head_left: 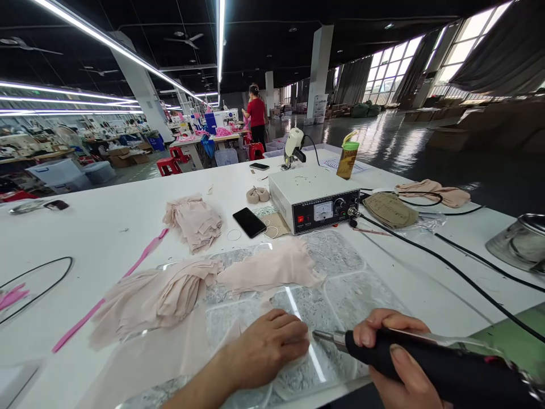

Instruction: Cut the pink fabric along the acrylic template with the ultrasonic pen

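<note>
My right hand (400, 358) is wrapped round a black handheld tool (443, 363) with a metal tip, which points left. Just left of that tip, my left hand (268, 346) lies palm down with its fingers together over sheer beige fabric (232, 335) on a clear patterned mat (340, 301); what is under the fingers is hidden. Behind my left hand, a stack of beige fabric pieces (272, 267) lies on the mat, and a larger gathered pile (170, 295) is to its left. A cable runs from a white control box (315, 193) across the right side.
The white table (140, 199) also bears a black phone (249, 222), a third beige pile (193, 221), a pink strip (100, 304), a bottle (347, 161), a brown fabric stack (390, 209) and a metal container (522, 244). A person in red (256, 113) stands in the background.
</note>
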A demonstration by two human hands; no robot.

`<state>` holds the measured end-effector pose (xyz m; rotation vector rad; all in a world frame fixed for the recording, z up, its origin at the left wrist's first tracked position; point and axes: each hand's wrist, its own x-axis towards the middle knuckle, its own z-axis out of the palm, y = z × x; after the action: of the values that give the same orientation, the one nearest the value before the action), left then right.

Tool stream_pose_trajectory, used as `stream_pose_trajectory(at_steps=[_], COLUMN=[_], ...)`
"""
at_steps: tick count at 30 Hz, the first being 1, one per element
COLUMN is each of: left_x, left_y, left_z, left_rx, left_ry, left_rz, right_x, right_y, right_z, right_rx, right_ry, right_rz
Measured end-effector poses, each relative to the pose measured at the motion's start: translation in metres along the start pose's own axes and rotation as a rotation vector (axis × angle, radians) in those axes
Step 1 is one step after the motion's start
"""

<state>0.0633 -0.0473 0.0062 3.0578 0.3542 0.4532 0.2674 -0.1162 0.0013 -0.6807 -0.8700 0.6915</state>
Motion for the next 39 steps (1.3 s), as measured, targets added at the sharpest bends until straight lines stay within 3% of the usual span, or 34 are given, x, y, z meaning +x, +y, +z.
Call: stream_pose_trajectory(at_steps=[5,10,16,19,23,26,31,39], left_x=[0.001,-0.003,-0.022,-0.031,-0.038,-0.039,-0.031,-0.025], left_y=[0.003,0.025,0.049,0.045,0.035,0.034,0.038,0.031], left_z=[-0.007,-0.020,-0.001,0.002,-0.007,-0.012,-0.010,-0.004], left_rx=[0.031,0.028,0.148,0.136,0.104,0.065,0.010,0.049], left_ry=[-0.058,-0.128,-0.011,-0.006,-0.044,-0.049,-0.011,-0.095], left_rz=[-0.012,-0.131,-0.212,-0.203,-0.185,-0.204,-0.149,-0.124], right_x=[-0.001,-0.002,-0.001,-0.003,-0.013,-0.021,-0.026,-0.024], right_y=[0.001,-0.012,-0.006,-0.005,-0.012,-0.016,-0.019,-0.025], right_z=[-0.002,-0.004,0.002,-0.004,-0.017,-0.019,-0.008,0.002], right_rx=[-0.003,0.014,0.046,0.028,-0.013,0.002,0.026,-0.026], right_ry=[0.005,0.024,-0.015,-0.041,-0.131,-0.127,-0.067,-0.108], right_rz=[-0.021,0.027,0.018,0.038,0.126,0.192,0.146,0.094])
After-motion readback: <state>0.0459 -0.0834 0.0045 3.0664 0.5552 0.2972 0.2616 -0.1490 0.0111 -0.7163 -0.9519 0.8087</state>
